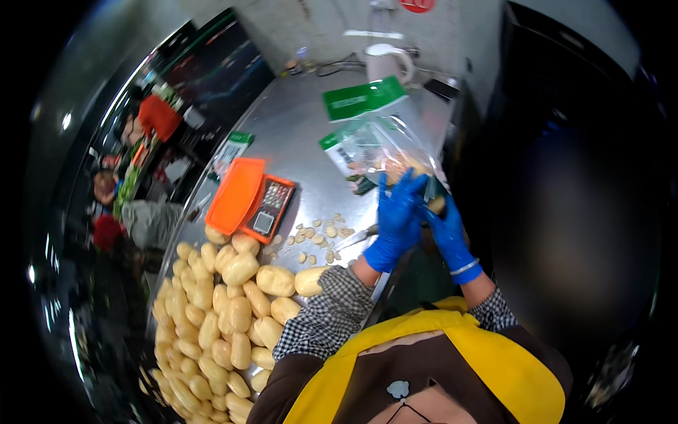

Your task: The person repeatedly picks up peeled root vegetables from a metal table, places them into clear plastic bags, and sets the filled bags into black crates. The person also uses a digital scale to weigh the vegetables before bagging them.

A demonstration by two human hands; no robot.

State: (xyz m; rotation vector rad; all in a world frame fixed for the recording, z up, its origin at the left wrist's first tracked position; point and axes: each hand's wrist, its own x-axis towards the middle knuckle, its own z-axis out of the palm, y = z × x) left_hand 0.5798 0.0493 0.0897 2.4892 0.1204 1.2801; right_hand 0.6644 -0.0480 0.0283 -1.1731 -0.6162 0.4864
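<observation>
My left hand, in a blue glove, has its fingers spread at the near end of a clear plastic bag. Pale food, perhaps cut potato, shows through the film. Beside it my right hand, also gloved in blue, has its fingers around a yellowish piece, apparently a potato. The glove hides part of that piece. A knife lies on the metal table with its blade pointing left, its handle end close to my left wrist. Round potato slices are scattered by the blade.
Many peeled potatoes are heaped on the left. An orange grater lies against an orange tray. Behind are a green-and-white packet, a white kettle and a dark phone-like object. People are off to the left.
</observation>
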